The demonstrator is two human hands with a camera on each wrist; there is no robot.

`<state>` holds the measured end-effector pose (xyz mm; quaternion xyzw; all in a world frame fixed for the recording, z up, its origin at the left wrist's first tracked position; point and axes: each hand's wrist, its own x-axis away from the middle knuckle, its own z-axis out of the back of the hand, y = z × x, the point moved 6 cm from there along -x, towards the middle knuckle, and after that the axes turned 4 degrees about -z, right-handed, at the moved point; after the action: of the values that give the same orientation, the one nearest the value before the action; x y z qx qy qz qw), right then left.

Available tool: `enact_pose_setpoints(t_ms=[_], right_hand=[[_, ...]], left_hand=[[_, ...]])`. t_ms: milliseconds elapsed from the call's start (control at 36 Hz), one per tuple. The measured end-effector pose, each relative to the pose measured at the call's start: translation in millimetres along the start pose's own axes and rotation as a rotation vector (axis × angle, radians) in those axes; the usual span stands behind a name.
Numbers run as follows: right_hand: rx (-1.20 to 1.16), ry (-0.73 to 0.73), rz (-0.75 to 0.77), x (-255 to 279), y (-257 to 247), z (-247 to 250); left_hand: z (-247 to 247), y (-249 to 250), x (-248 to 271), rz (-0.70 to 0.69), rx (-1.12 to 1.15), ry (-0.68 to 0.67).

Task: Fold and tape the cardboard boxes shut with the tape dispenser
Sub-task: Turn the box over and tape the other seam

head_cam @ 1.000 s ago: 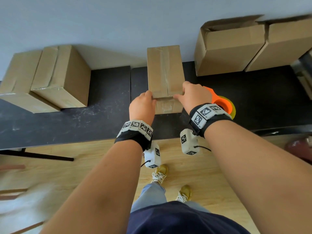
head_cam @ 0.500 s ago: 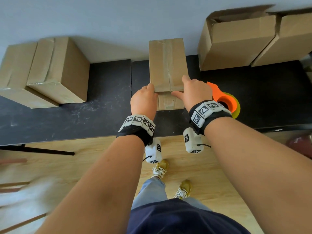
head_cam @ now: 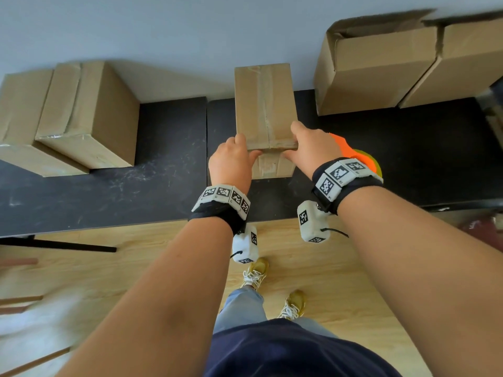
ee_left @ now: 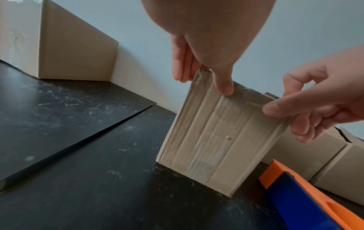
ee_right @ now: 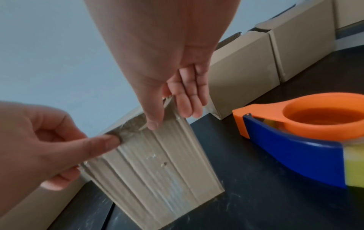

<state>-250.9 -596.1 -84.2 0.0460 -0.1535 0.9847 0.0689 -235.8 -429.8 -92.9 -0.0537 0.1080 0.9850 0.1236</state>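
Note:
A small taped cardboard box (head_cam: 264,104) stands on the black table (head_cam: 122,191), its far end against the wall. My left hand (head_cam: 231,161) grips its near top left corner, thumb on the front face (ee_left: 212,140) and fingers down the left side. My right hand (head_cam: 310,148) grips the near top right corner the same way, thumb on the front face (ee_right: 157,171), fingers along the right side. Clear tape runs along the top seam and down the front. The orange and blue tape dispenser (ee_right: 295,140) with its yellow roll lies on the table just right of the box, behind my right wrist.
Two shut, taped boxes (head_cam: 87,115) sit together at the table's left. Two larger boxes (head_cam: 375,69) with raised flaps stand at the back right against the wall. The table's front edge runs under my wrists, with wooden floor below.
Both hands stay at the box's near top edge. Their thumbs have slid a little down onto the front face, and the head view has shifted slightly.

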Motion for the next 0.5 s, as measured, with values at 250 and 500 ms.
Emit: enact_pose_setpoints(t_ms=[250,500], right_hand=[[-0.036,0.021,0.009,-5.2,-0.7,-0.5],[-0.039,-0.136,-0.002,-0.8,-4.0,9.7]], left_hand=[[1.1,-1.4,0.4,0.036,0.066,-0.004],[4.1,-5.6,13.1,-0.003,0.157,0.072]])
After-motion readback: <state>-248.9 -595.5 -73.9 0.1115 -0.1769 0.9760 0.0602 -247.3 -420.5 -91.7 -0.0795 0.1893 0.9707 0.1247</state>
